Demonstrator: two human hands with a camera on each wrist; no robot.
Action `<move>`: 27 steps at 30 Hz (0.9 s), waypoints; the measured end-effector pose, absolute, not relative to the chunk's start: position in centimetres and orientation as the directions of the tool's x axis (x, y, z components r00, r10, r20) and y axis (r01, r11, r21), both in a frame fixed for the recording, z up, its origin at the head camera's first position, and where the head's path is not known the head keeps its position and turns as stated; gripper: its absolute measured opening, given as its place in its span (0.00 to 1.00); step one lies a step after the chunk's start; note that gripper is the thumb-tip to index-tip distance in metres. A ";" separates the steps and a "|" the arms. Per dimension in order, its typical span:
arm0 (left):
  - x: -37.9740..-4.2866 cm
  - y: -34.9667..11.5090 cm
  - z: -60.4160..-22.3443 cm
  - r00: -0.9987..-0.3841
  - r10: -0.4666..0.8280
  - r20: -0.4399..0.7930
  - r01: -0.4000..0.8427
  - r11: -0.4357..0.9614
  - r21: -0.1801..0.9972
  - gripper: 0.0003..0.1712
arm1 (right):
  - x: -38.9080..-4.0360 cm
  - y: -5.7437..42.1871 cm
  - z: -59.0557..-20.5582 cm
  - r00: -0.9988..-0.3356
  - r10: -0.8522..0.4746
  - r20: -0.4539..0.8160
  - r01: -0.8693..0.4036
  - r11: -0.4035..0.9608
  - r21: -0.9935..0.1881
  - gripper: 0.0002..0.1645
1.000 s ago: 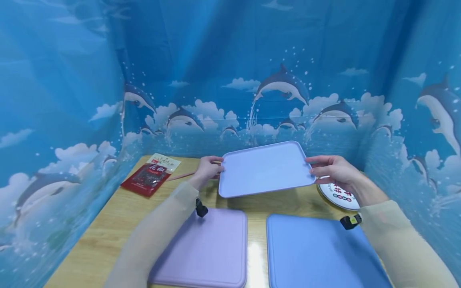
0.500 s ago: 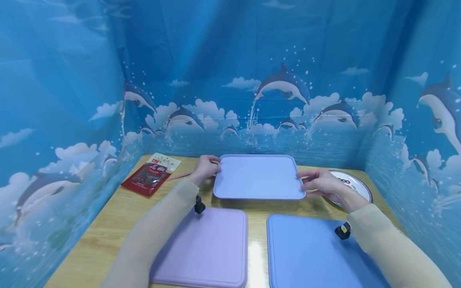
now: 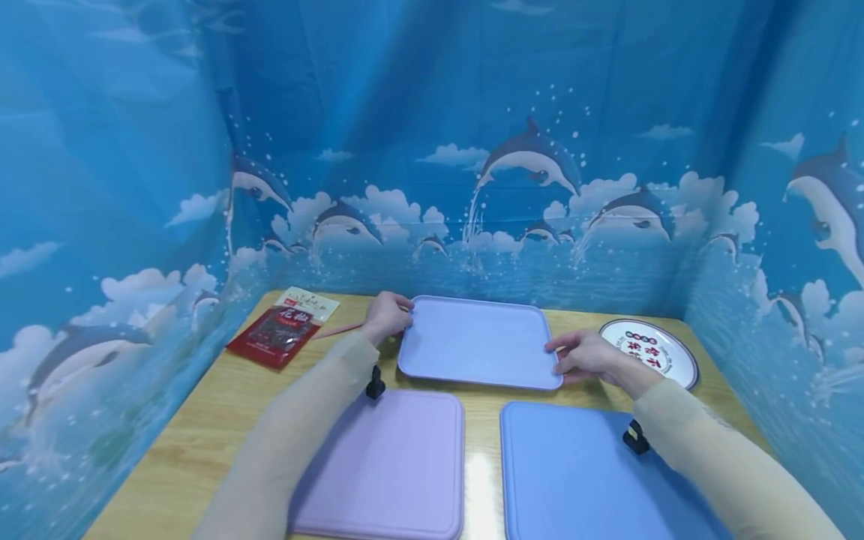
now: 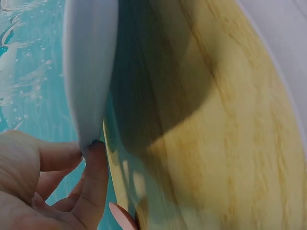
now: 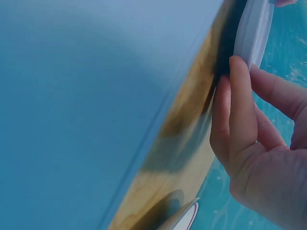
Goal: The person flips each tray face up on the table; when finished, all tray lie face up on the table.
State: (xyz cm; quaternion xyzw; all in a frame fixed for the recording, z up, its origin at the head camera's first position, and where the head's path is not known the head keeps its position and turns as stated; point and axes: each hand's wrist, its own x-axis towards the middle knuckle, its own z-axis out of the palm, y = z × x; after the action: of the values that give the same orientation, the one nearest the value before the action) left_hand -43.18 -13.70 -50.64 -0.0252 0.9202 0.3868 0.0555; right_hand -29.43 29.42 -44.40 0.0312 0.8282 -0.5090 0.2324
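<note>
A pale lavender rectangular tray (image 3: 479, 341) hangs just above the table, near its back edge. My left hand (image 3: 388, 315) pinches its left end; in the left wrist view, thumb and fingers (image 4: 96, 167) grip the tray's rim (image 4: 91, 62). On the opposite side my right hand (image 3: 586, 355) pinches the right end, thumb above and fingers (image 5: 242, 110) beneath the tray edge (image 5: 249, 36) in the right wrist view. Beneath the tray a shadow falls on the wood. A thin pinkish stick (image 3: 337, 331) lies left of my left hand, partly hidden by it.
A red spice packet (image 3: 280, 330) lies at the back left. A round white plate with red lettering (image 3: 651, 349) is right of my right hand. Nearer me lie a lilac board (image 3: 398, 465) and a blue board (image 3: 580, 472). Dolphin-print curtains (image 3: 432, 150) enclose the table.
The tray has come down and nearer to me, its right end dropping most. My right hand has moved left and down with it, uncovering more of the plate. Both hands keep their hold.
</note>
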 end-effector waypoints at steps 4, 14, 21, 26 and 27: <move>-44.1 -13.8 -51.7 -0.987 -0.013 -0.159 -0.126 0.680 0.723 0.22 | -29.5 29.2 -44.5 -0.890 -0.147 -0.431 0.303 0.515 -0.802 0.37; -43.9 -13.6 -52.7 -0.996 0.025 -0.080 -0.029 0.796 0.604 0.15 | -29.6 29.0 -44.7 -0.903 -0.115 -0.413 0.274 0.584 -0.764 0.36; -44.0 -13.4 -52.9 -0.996 0.003 -0.089 -0.051 0.803 0.593 0.11 | -29.3 28.8 -44.7 -0.911 -0.111 -0.397 0.255 0.605 -0.754 0.36; -44.0 -13.4 -52.8 -0.995 -0.002 -0.096 -0.059 0.806 0.590 0.11 | -29.2 28.6 -44.6 -0.920 -0.097 -0.381 0.234 0.643 -0.729 0.33; -44.0 -13.3 -52.7 -0.995 -0.004 -0.100 -0.062 0.806 0.589 0.12 | -29.2 28.5 -44.7 -0.923 -0.092 -0.374 0.229 0.650 -0.724 0.33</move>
State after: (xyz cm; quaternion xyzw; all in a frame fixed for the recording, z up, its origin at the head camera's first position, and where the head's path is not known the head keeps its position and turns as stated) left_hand -43.97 -13.35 -52.74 -0.0174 0.9490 0.3113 0.0467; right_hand -29.21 28.52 -44.67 0.0385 0.8878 -0.4163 0.1924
